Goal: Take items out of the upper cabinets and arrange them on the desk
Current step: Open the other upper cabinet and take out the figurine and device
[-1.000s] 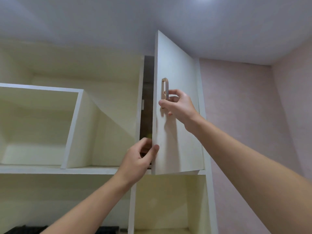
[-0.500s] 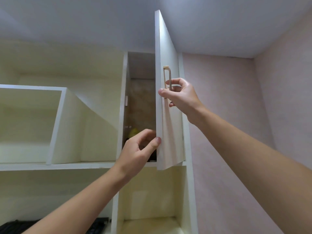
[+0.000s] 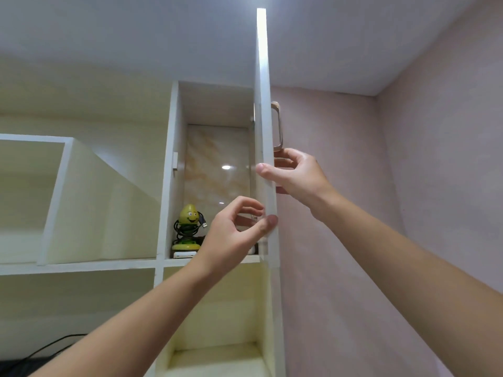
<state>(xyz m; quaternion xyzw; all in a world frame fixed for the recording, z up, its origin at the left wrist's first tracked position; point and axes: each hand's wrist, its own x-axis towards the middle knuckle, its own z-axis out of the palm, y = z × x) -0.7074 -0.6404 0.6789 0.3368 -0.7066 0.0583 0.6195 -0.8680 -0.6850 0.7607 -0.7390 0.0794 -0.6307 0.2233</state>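
Seen from below, an upper cabinet door [image 3: 262, 131] stands edge-on, open so the compartment can be reached. The right hand [image 3: 296, 175] grips its edge just below the metal handle [image 3: 278, 126], thumb in front, fingers curled behind. The left hand [image 3: 234, 235] pinches the edge lower down. Inside, low at left, a smiling yellow-green figurine [image 3: 188, 213] wound with a black USB cable [image 3: 187, 229] stands on a white box [image 3: 185, 254]. The left hand hides the shelf's right part.

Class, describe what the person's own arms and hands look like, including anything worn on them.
Both arms are bare as far as the frame shows: no sleeve reaches the left forearm or the right forearm. The left hand and right hand wear no gloves; no ring, watch or bracelet shows. The visible thumbnails are short and unpainted.
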